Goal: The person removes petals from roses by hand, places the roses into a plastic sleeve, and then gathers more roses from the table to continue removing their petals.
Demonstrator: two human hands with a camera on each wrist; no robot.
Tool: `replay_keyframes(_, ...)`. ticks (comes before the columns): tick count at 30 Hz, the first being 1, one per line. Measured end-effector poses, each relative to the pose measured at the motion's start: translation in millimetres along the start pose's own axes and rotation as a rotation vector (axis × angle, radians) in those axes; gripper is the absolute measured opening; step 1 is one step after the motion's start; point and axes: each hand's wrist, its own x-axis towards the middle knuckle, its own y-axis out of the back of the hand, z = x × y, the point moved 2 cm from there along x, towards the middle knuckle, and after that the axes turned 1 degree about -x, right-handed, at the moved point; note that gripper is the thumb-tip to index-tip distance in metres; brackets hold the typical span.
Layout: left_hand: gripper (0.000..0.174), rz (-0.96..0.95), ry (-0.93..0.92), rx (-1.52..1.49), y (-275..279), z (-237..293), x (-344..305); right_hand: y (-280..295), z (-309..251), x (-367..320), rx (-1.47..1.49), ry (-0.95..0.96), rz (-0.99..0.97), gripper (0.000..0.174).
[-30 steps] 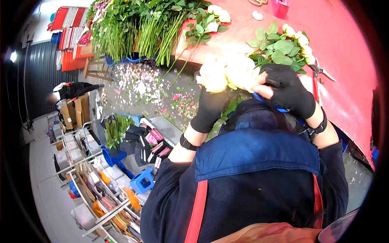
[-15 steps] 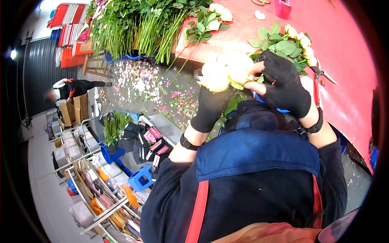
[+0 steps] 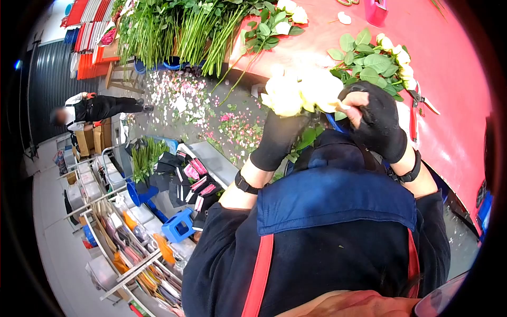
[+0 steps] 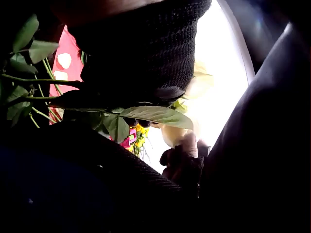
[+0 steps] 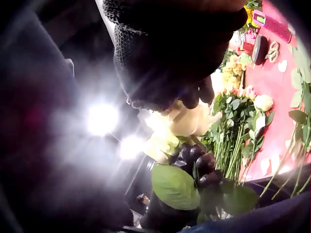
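Note:
In the head view, cream-white roses are held up over the table's near edge, their heads side by side and partly washed out by glare. My gloved left hand grips their stems just below the blooms; in the right wrist view its curled fingers show under the heads beside a large green leaf. At the right side of the blooms is my gloved right hand, thumb and finger pinching a pale petal at the outer edge. Leafy stems run out behind the left hand in the left wrist view.
Another bunch of white roses lies on the red table, with red-handled pruning shears beside it. Long green stems hang over the table's far left edge. Petals litter the floor. A person stands at far left.
My right hand lifted slightly with finger and thumb spread, then came back down onto the right bloom's edge. The left hand stays under the heads. The distant person moved towards the petals.

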Motion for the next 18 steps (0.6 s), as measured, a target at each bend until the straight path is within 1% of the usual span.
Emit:
replay_keyframes(1, 0.021, -0.015, -0.076, 0.112, 2.0, 0.6, 0.5, 5.0, -2.0, 0.4, -0.020, -0.033, -0.021, 0.016)
replay_keyframes(3, 0.021, -0.005, -0.144, 0.061, 5.2, -2.4, 1.4, 20.4, -4.6, -0.7, -0.061, -0.097, -0.062, 0.012)
replay_keyframes(4, 0.023, 0.000, -0.157, 0.046, 7.3, -2.4, 2.2, 26.4, -3.2, -4.1, 0.040, -0.140, -0.071, 0.009)
replay_keyframes(5, 0.025, 0.005, -0.170, 0.031, 9.3, -1.2, 3.3, 30.6, -0.2, -7.7, 0.130, -0.208, -0.116, 0.012)
replay_keyframes(6, 0.030, 0.010, -0.162, 0.026, 11.1, 5.6, 4.8, 33.0, 3.4, -10.1, 0.166, -0.223, -0.184, 0.013)
replay_keyframes(7, 0.031, 0.014, -0.174, 0.051, 12.2, 6.0, 6.0, 35.0, 6.6, -12.1, 0.200, -0.237, -0.251, 0.014)
replay_keyframes(8, 0.031, 0.020, -0.185, 0.075, 13.3, 6.3, 7.2, 35.7, 8.7, -15.7, 0.166, -0.300, -0.350, 0.016)
replay_keyframes(9, 0.032, 0.025, -0.196, 0.100, 14.4, 6.6, 8.4, 34.6, 12.1, -17.0, 0.175, -0.290, -0.415, 0.015)
replay_keyframes(10, 0.024, 0.066, -0.211, 0.238, 14.1, 2.8, 7.4, 32.1, 13.2, -19.3, 0.288, -0.395, -0.403, 0.014)
replay_keyframes(12, 0.019, 0.120, -0.321, 0.351, 17.9, -16.1, 3.1, 27.2, 14.8, -19.7, 0.348, -0.433, -0.335, 0.011)
replay_keyframes(14, 0.016, 0.177, -0.416, 0.438, 18.8, -32.2, -0.3, 25.1, 15.5, -17.0, 0.245, -0.306, -0.224, 0.010)
replay_keyframes(17, 0.031, 0.164, -0.381, 0.177, 10.4, -7.6, 2.6, 26.0, 13.7, -8.0, 0.145, -0.272, -0.152, 0.012)
replay_keyframes(18, 0.034, 0.134, -0.358, 0.044, 7.4, -3.7, 3.2, 25.7, 14.3, -6.2, 0.131, -0.269, -0.146, 0.012)
